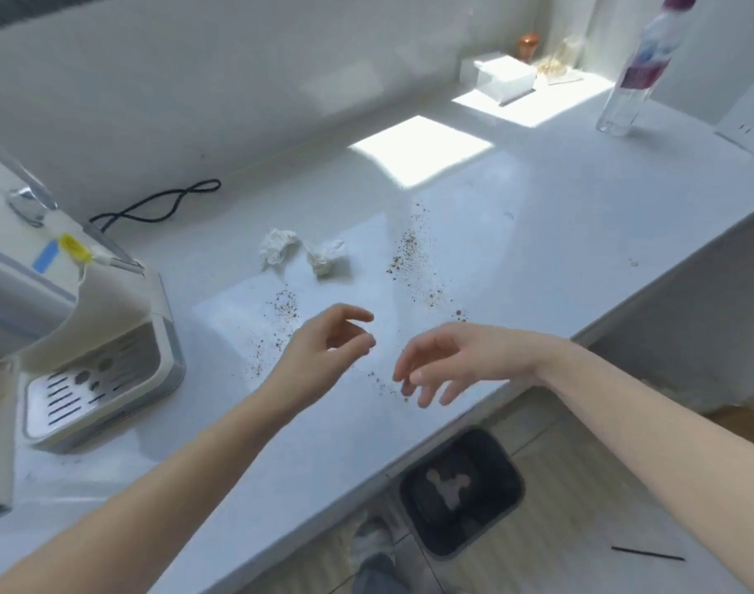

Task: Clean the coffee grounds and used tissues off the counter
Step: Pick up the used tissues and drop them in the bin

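Observation:
Two crumpled white tissues lie side by side on the white counter [538, 233]: one tissue [277, 247] to the left, the other tissue [326, 256] just right of it. Brown coffee grounds are scattered in a streak [409, 255] right of the tissues and in a thinner patch [286, 308] in front of them. My left hand [328, 347] hovers over the nearer grounds, fingers curled and apart, holding nothing. My right hand [437, 364] hangs beside it near the counter's front edge, fingers spread downward and empty.
A cream coffee machine [96, 336] with a drip tray stands at the left, a black cord [160, 203] behind it. A clear bottle [634, 75], a white box [501, 77] and a socket plate [750, 117] sit at the far right. A dark bin [461, 490] stands on the floor below the counter edge.

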{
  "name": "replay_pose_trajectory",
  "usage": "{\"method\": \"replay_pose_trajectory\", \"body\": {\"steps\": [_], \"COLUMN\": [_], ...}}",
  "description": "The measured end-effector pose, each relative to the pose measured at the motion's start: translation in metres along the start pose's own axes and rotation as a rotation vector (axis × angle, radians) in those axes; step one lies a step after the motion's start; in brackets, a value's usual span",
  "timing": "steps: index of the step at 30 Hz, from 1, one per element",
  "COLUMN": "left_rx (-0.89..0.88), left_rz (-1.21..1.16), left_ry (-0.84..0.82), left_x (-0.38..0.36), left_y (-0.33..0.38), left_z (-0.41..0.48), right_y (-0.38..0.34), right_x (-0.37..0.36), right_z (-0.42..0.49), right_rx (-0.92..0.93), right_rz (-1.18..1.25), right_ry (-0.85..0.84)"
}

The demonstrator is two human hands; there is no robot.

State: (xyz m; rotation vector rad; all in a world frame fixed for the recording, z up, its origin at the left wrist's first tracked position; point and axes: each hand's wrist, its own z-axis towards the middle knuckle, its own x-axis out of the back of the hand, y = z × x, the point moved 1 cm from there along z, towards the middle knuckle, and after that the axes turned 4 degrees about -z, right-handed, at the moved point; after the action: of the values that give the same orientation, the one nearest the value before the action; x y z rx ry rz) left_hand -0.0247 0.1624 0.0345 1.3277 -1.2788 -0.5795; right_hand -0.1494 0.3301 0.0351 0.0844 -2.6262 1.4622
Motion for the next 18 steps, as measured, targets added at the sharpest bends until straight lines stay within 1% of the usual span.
{"method": "replay_pose_trajectory", "body": {"steps": [4,6,7,10,13,16,18], "left_rx": [-0.011,-0.021,-0.016,-0.007,-0.038,-0.113,-0.133], "left_rz": [0.057,0.093,0.118,0.209,0.3,0.294,0.337], "left_ry": [0.197,0.25,0.267,0.282,0.321,0.49,0.575], "left_x": [0.03,0.042,0.047,0.065,0.081,0.095,0.104], "left_y": [-0.009,-0.019,-0.025,-0.041,-0.053,-0.06,-0.064], "left_z": [0.039,0.054,0.061,0.08,0.097,0.112,0.124], "right_y": [-0.023,-0.028,-0.03,-0.032,-0.032,-0.03,-0.028], "right_x": [0.009,0.01,0.011,0.016,0.022,0.027,0.033], "right_z": [0.051,0.079,0.092,0.127,0.158,0.181,0.191], "right_rx": [0.112,0.157,0.174,0.161,0.075,0.022,-0.009], "right_rz": [0.011,-0.1,-0.199,-0.508,-0.735,-0.773,-0.789], "right_ry": [0.447,0.622,0.677,0.729,0.739,0.786,0.835]}}
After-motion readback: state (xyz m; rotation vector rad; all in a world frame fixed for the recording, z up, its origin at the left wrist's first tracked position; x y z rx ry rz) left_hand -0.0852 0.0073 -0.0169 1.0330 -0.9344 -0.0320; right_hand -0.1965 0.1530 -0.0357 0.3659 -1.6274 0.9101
